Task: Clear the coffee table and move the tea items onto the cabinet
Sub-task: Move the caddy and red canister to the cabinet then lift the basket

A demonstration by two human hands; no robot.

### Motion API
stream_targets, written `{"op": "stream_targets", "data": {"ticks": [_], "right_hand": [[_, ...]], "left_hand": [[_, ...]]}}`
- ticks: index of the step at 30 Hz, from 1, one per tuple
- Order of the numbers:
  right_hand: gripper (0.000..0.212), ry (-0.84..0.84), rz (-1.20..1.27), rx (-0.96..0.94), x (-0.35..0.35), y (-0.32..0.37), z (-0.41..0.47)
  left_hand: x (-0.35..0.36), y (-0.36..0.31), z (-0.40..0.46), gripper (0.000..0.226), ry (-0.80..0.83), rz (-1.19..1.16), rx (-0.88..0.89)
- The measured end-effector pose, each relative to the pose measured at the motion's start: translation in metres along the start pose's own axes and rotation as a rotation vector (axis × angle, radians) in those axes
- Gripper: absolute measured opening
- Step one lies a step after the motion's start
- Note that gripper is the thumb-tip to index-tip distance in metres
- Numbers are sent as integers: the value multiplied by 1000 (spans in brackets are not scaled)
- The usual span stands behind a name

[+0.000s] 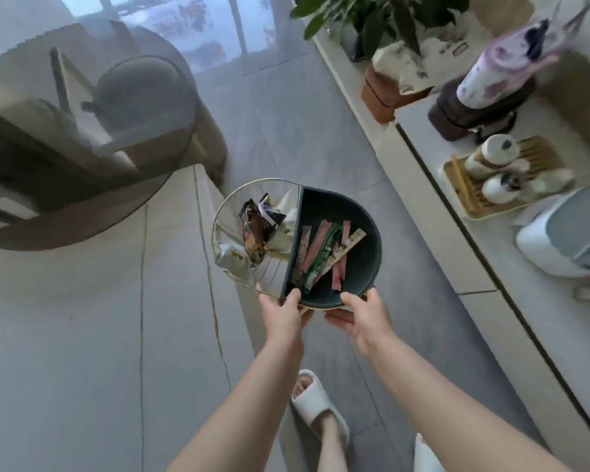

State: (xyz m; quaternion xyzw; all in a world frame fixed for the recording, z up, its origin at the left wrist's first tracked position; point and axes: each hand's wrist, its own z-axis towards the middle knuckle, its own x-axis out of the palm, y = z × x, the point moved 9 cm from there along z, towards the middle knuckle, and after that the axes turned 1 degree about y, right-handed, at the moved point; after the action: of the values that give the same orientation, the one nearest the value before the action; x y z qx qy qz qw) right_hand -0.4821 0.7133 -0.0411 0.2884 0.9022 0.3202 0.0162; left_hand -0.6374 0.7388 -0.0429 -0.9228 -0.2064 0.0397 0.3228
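Note:
I hold a round two-part snack tray (365,264) in the air between the coffee table and the cabinet. Its dark green half holds several stick sachets (324,257); its clear half holds wrapped snacks (252,233). My left hand (283,311) grips the near rim at the divider, thumb on top. My right hand (361,318) grips the near rim of the green half, fingers underneath. On the white cabinet (433,137) to the right stands a bamboo tea tray (464,195) with a white tea jar (491,155) and white cups (498,189).
The pale stone coffee table (99,318) fills the left, with a round smoked-glass top (82,131) behind it. On the cabinet: a white lidded appliance (566,236), a purple figure on a dark base (484,97), a brown box (382,97) and a plant (372,18). Grey floor lies between.

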Motion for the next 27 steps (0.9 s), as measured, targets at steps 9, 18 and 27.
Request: {"op": "stream_targets", "data": {"ticks": [9,18,27], "right_hand": [[29,-171,216,-29,-183,20,-29],[31,-315,364,-40,-375,12,-86],[33,-446,523,3,-526,-42,-126]], "left_hand": [[125,100,-72,73,114,366,-27],[223,235,-180,64,243,483,-113],[277,355,-261,53,325,622,-141]]}}
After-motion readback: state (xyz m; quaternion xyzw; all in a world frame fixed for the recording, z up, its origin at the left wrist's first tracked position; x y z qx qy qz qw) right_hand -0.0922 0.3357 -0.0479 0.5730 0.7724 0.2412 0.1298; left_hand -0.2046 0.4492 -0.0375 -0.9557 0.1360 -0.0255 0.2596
